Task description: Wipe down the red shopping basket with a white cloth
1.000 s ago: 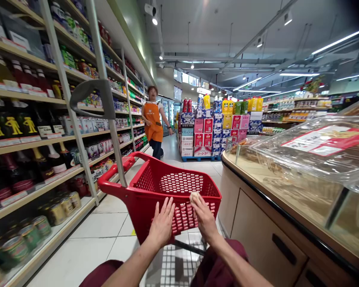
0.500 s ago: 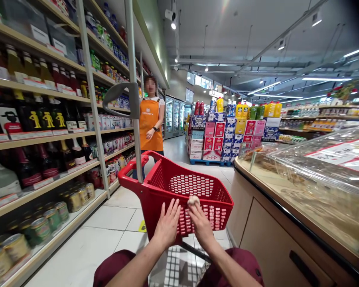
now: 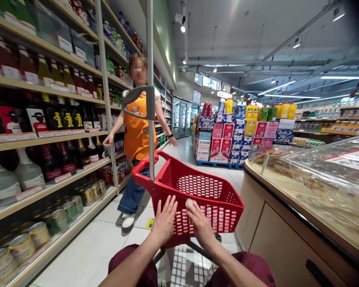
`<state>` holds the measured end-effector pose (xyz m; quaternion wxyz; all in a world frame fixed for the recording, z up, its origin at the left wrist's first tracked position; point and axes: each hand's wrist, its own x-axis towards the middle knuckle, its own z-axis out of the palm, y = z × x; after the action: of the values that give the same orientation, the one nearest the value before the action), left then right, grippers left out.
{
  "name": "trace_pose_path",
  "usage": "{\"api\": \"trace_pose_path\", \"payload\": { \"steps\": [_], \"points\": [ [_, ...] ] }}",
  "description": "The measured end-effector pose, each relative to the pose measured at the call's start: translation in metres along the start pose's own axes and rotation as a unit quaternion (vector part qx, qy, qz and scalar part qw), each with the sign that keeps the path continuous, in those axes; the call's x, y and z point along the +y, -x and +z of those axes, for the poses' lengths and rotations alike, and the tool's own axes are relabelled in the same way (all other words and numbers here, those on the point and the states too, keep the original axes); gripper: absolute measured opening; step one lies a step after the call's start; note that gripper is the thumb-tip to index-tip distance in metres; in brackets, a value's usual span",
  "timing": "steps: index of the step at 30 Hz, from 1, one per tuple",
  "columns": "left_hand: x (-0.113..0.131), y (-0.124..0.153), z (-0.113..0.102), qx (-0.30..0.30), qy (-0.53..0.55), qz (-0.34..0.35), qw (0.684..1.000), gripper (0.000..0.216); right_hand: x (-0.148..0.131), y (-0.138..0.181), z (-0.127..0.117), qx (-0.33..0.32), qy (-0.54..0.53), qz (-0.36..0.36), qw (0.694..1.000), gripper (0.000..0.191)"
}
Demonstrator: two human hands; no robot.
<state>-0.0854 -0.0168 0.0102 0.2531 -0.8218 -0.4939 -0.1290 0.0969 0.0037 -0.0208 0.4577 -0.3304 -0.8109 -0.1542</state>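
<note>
A red plastic shopping basket (image 3: 203, 187) on wheels stands in the aisle in front of me, with a grey pull handle (image 3: 140, 101) rising on a pole at its left corner. My left hand (image 3: 164, 221) lies flat against the basket's near wall, fingers spread. My right hand (image 3: 199, 223) is at the near rim and pinches a small pale object (image 3: 190, 203) at its fingertips. The basket looks bare inside.
A person in an orange apron (image 3: 136, 135) walks toward me along the left shelves (image 3: 48, 139) of bottles and tins. A glass-topped food counter (image 3: 302, 191) runs on the right. Stacked boxed goods (image 3: 236, 137) stand on a pallet ahead.
The basket and I have rolled forward down the aisle. The person in the orange apron has come much closer on the left. Both hands keep their places on the basket.
</note>
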Motion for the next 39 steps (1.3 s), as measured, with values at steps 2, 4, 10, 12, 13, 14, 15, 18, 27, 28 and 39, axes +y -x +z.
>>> {"api": "trace_pose_path", "payload": {
  "steps": [2,4,10,12,13,14,15,18,27,28,39],
  "points": [
    [-0.003,-0.001,-0.003,0.012,0.004,-0.020,1.000,0.063,-0.002,-0.015,-0.001,0.018,0.000,0.019,1.000,0.045],
    [-0.005,0.000,-0.004,0.021,0.010,-0.026,0.999,0.063,-0.004,-0.020,0.003,0.017,0.004,0.017,1.000,0.044],
    [-0.021,0.011,-0.002,0.033,0.022,-0.040,0.998,0.062,-0.016,-0.017,0.015,-0.039,-0.027,-0.016,0.999,0.042],
    [-0.027,0.012,-0.004,0.031,0.023,-0.059,0.998,0.063,-0.020,-0.035,0.014,-0.009,-0.044,0.002,0.999,0.044],
    [-0.029,0.013,-0.005,0.030,0.024,-0.066,0.997,0.063,-0.022,-0.042,0.014,0.007,-0.052,0.010,0.999,0.043],
    [-0.031,0.013,-0.006,0.029,0.025,-0.069,0.997,0.064,-0.024,-0.047,0.015,0.016,-0.057,0.014,0.998,0.041],
    [-0.032,0.014,-0.008,0.029,0.026,-0.070,0.997,0.064,-0.026,-0.047,0.016,0.014,-0.061,0.013,0.998,0.039],
    [-0.037,0.018,-0.012,0.036,0.024,-0.071,0.997,0.065,-0.030,-0.034,0.020,-0.028,-0.071,-0.013,0.997,0.037],
    [-0.079,-0.021,-0.039,0.143,-0.011,-0.152,0.978,0.061,-0.057,-0.125,0.052,0.052,-0.074,0.099,0.991,0.048],
    [-0.084,-0.026,-0.041,0.150,-0.016,-0.153,0.977,0.058,-0.056,-0.132,0.061,0.049,-0.056,0.108,0.991,0.046],
    [-0.131,-0.054,-0.064,0.022,0.017,-0.112,0.993,0.028,0.097,0.013,-0.065,0.103,0.091,0.166,0.976,0.033]
  ]
}}
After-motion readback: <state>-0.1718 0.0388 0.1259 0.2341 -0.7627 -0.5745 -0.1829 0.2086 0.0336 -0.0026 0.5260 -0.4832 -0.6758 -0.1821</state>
